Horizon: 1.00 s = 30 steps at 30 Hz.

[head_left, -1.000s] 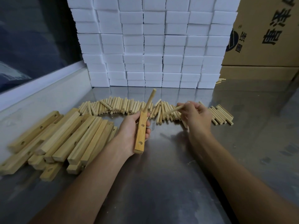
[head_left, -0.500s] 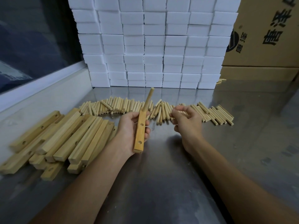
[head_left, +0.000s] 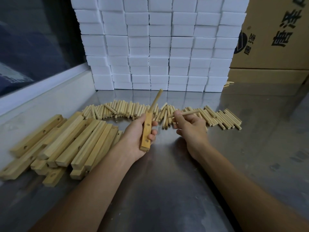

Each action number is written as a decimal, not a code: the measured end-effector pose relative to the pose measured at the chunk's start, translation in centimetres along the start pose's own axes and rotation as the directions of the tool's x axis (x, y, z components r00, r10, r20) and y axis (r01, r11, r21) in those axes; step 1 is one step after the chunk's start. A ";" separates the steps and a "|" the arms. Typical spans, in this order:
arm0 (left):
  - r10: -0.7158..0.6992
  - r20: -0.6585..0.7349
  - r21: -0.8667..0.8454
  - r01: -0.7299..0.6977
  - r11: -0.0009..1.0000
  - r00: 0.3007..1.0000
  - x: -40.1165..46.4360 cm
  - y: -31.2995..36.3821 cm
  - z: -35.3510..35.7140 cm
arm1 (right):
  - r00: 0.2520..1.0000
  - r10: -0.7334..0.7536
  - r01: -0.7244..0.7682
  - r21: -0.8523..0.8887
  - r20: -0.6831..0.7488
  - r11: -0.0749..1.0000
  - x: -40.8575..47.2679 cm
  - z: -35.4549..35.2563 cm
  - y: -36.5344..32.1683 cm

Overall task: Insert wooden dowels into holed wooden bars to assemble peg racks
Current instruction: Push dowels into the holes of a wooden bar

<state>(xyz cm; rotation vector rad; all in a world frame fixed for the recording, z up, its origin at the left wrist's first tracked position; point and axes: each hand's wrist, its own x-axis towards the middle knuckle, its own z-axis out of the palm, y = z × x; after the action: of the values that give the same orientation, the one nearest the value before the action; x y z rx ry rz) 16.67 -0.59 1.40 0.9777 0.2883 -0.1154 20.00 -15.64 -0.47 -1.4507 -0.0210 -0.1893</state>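
Head view shows your right hand (head_left: 190, 126) has just lifted a fresh dowel (head_left: 184, 113) off the row along the tabletop's (head_left: 167, 190) far edge, while your left hand (head_left: 140, 136) grips the bar (head_left: 146, 131), one peg seated, two holes open.

cardboard box (head_left: 274, 30), large black chinese characters, one reads 唐, round logo
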 end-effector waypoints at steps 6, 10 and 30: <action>-0.021 0.037 -0.022 0.022 1.000 0.999 -0.3 0.0 -0.2 | 0.999 0.000 -0.002 0.035 0.053 0.999 -0.6 0.6 -0.4; -0.027 0.042 -0.019 0.027 0.999 0.999 -0.2 0.0 -0.1 | 0.987 0.010 -0.013 0.017 0.161 1.000 -0.7 0.8 -0.6; -0.069 0.005 0.076 0.068 0.995 0.998 0.1 -0.5 0.0 | 0.830 -0.309 0.488 -0.339 0.464 0.804 -1.4 0.7 -1.0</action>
<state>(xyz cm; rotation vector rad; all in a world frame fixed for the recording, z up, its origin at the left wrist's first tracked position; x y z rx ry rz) 16.69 -0.85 0.95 1.0423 0.3128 -0.1937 18.52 -14.88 0.40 -1.9183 -0.6665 -0.2674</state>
